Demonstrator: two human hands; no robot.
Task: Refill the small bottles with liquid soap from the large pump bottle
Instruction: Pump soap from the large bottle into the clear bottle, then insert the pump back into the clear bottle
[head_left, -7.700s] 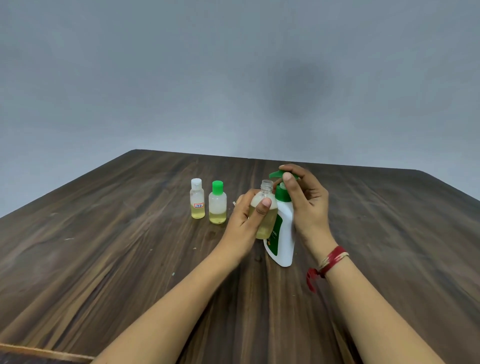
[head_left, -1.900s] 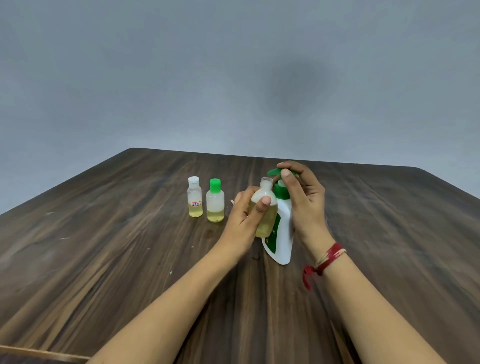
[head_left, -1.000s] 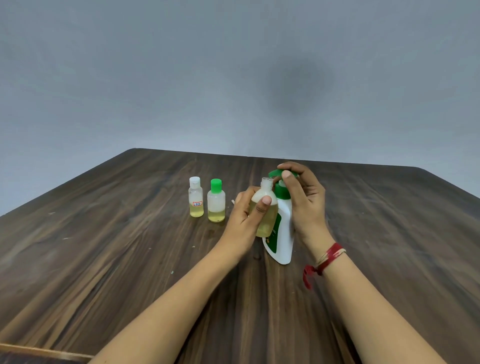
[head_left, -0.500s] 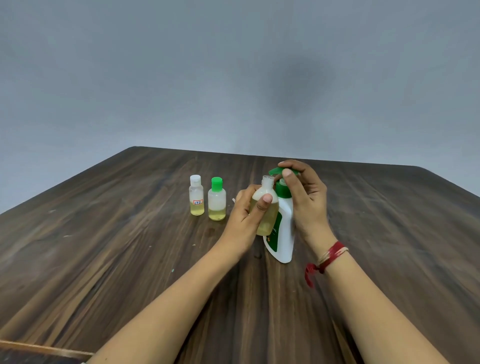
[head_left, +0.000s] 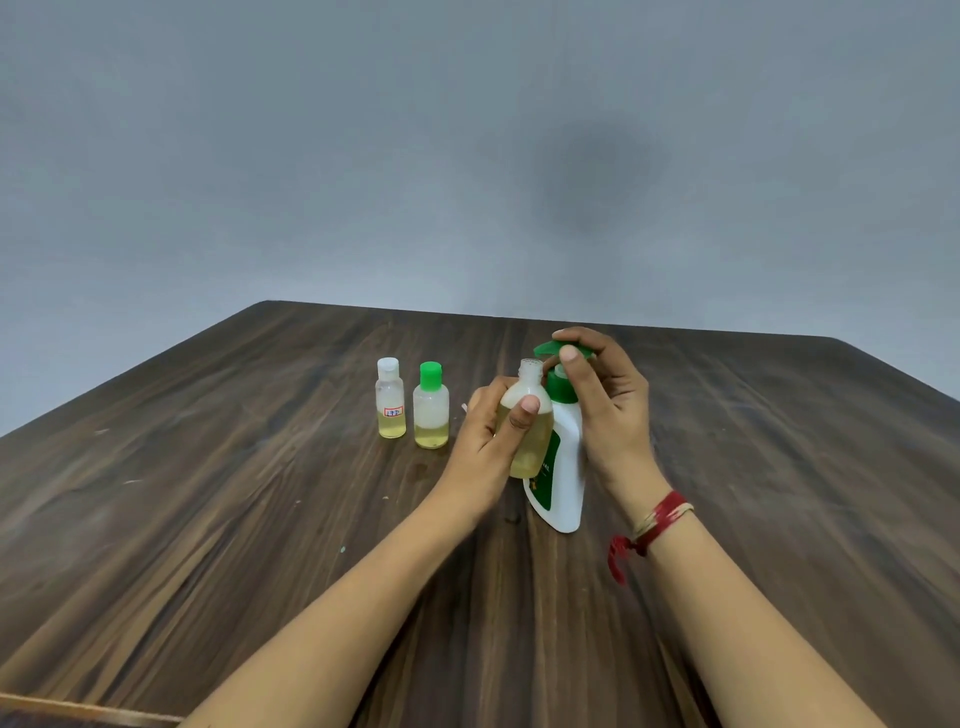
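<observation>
Clasps the uncapped small bottle (head_left: 535, 447) in the left hand (head_left: 485, 441): thumb across the front, fingers curled round the back, upright, seemingly raised off the table (head_left: 260, 519) and pressed against the side of the large pump bottle (head_left: 563, 483). Brings the open neck right under the spout of the green pump head (head_left: 545, 347); contact between spout and rim not discernible. Wraps the right hand (head_left: 608, 410) over that pump head, fingers curled on top, thumb down the front by the green collar, ready to press. Shows yellowish soap filling most of the held bottle, to about the shoulder as far as can be judged. Looks like mid-fill, probably near the end for this one.

Further left, well apart from the hands: a white-capped bottle (head_left: 390, 400) just beside a green-capped bottle (head_left: 431, 410), both closed, both holding only a low layer of soap, presumably waiting. On the right wrist, a red thread (head_left: 654, 519).

Risks from here:
- May overflow with one stroke too many, given so little room left below the neck.
- May send soap down the outside and over the thumb with any drift of the narrow mouth off the spout during a press.
- May tip or skid the tall pump bottle if pressed off-centre.
- May slip in the grasp once wet with soap.
</observation>
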